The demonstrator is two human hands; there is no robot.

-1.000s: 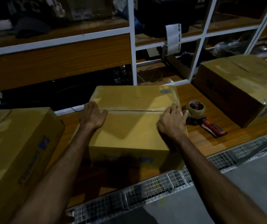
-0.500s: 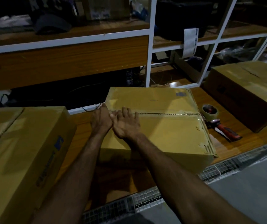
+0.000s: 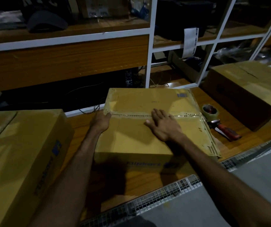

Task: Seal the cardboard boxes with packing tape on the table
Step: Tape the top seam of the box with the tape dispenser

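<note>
A closed cardboard box [image 3: 131, 136] sits in the middle of the wooden table [image 3: 148, 181], with clear tape along its centre seam and right edge. My left hand [image 3: 101, 120] rests against the box's left edge at the seam, thumb on top. My right hand [image 3: 162, 125] lies flat on the lid with straight fingers pressing on the taped seam near its middle. A tape dispenser [image 3: 216, 122] with a red handle and a roll of tape lies on the table just right of the box, untouched.
A second cardboard box [image 3: 20, 158] stands at the left, close to my left arm. A third box [image 3: 249, 92] stands at the back right. White-framed wooden shelves [image 3: 148, 54] rise behind the table. A wire-mesh strip [image 3: 172, 192] runs along the table's front edge.
My right hand slid from the box's right end to the left end of the seam, then back toward the middle. My left hand stayed at the left edge.
</note>
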